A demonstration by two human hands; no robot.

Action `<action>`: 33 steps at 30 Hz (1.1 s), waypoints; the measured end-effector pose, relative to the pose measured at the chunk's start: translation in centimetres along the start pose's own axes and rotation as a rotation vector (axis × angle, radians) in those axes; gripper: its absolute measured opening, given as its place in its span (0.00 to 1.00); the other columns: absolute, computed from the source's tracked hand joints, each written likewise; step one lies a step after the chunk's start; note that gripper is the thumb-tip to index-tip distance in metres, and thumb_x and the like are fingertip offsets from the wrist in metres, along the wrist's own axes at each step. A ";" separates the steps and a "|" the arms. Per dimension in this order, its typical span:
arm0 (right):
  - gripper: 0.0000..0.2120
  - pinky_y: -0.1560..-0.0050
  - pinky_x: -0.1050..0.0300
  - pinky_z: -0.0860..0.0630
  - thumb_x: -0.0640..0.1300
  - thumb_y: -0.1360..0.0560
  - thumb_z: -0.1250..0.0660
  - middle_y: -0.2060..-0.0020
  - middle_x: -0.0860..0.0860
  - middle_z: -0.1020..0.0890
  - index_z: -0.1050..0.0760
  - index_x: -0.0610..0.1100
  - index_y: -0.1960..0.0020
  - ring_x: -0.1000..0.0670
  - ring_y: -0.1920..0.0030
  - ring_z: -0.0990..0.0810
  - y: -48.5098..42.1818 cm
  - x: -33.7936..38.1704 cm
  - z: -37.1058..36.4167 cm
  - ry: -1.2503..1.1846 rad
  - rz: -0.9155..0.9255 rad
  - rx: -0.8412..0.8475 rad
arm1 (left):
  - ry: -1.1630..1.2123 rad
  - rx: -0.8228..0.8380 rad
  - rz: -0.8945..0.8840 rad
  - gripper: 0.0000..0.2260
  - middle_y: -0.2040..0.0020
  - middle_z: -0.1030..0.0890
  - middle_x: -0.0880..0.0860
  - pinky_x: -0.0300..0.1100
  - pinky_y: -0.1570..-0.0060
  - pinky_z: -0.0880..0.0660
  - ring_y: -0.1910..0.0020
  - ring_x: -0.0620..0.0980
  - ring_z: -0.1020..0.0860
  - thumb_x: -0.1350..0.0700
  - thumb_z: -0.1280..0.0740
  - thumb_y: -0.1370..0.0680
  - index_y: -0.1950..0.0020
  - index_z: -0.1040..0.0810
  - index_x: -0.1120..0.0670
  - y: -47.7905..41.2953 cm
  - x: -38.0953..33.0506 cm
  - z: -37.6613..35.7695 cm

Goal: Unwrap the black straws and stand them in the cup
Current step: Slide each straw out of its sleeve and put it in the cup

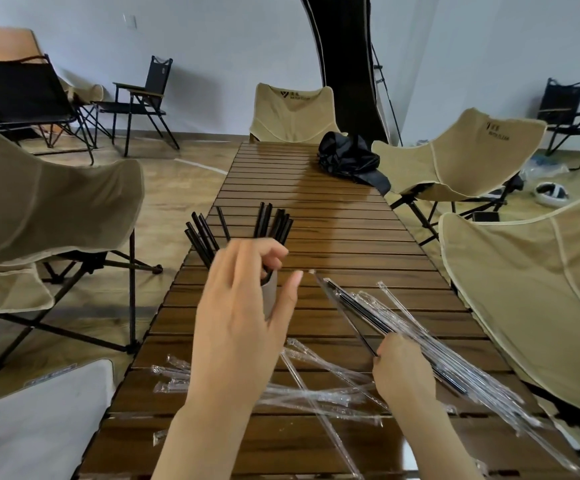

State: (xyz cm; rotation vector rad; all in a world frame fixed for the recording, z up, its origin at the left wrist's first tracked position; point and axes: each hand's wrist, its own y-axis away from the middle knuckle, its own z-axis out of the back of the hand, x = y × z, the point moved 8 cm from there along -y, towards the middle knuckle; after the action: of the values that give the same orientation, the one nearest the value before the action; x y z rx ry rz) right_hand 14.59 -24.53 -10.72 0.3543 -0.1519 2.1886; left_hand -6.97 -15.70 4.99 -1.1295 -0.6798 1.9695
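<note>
**Already well stocked: a cupful of black straws, and one more sleeve in hand**

So, the black straws [274, 221] that are out of their sleeves stand in the cup [270, 296], near the left edge of the slatted table [333, 209]. They fan into two leaning clusters, likely because the cup is short and the straws long, so they tip against the rim.

The left hand [243, 317] hovers directly in front of the cup, its fingers relaxed, loosely parted and holding nothing. I judge it is placed there to take or guide the next straw. It hides most of the cup: only a strip of wall shows between thumb and fingers, and I cannot tell whether the hand touches the cup.

The right hand [404, 372], nearer the person, has its fingers curled round the near end of a wrapped straw [345, 315], whose far tip points toward the left thumb. It is held low at one end, probably so the other hand can pull from the free end. Whether its sleeve is torn yet is too fine to see.

Just right of it lies the pile of wrapped straws [430, 344], running diagonally toward the table's right edge. Glare on the plastic makes them hard to count. Empty clear wrappers [316, 389] lie crossed on the near slats, partly under both forearms. A crumpled black bag [349, 157] sits at the far end, with folding chairs [292, 112] all round.
</note>
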 end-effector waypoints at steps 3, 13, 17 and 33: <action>0.06 0.47 0.52 0.22 0.44 0.22 0.36 0.52 0.49 0.22 0.26 0.44 0.46 0.49 0.52 0.20 0.2 0.4 -0.3 0.027 0.015 -0.002 | -0.070 0.145 -0.129 0.11 0.52 0.27 0.43 0.28 0.55 0.32 0.53 0.38 0.31 0.51 0.33 0.26 0.46 0.30 0.48 0.7 -1.2 -1.8; 0.08 0.43 0.49 0.24 0.49 0.24 0.33 0.50 0.50 0.23 0.26 0.46 0.48 0.49 0.51 0.22 0.1 0.8 -0.1 -0.041 0.053 0.045 | -0.014 0.349 -0.166 0.07 0.58 0.22 0.43 0.29 0.64 0.24 0.61 0.37 0.24 0.50 0.33 0.26 0.51 0.22 0.49 1.9 -1.4 -4.4; 0.03 0.42 0.48 0.25 0.43 0.23 0.34 0.46 0.49 0.25 0.24 0.46 0.50 0.49 0.51 0.22 -0.1 0.7 0.1 -0.038 0.046 0.020 | 0.013 0.476 -0.108 0.19 0.61 0.24 0.39 0.26 0.67 0.28 0.66 0.36 0.24 0.38 0.44 0.26 0.41 0.28 0.45 2.4 -0.9 -5.6; 0.06 0.53 0.57 0.21 0.36 0.25 0.33 0.58 0.44 0.17 0.19 0.42 0.51 0.47 0.59 0.19 -0.8 -0.8 5.7 -0.202 -0.055 0.124 | 0.025 0.547 -0.059 0.16 0.53 0.26 0.37 0.25 0.60 0.27 0.57 0.34 0.25 0.40 0.41 0.25 0.40 0.30 0.43 3.2 0.8 -7.0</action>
State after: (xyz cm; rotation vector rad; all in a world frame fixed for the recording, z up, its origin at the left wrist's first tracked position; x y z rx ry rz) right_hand 16.85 -26.01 -5.54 0.6427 -0.1168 2.1100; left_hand -2.20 -16.35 -1.05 -0.7840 -0.1350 1.9200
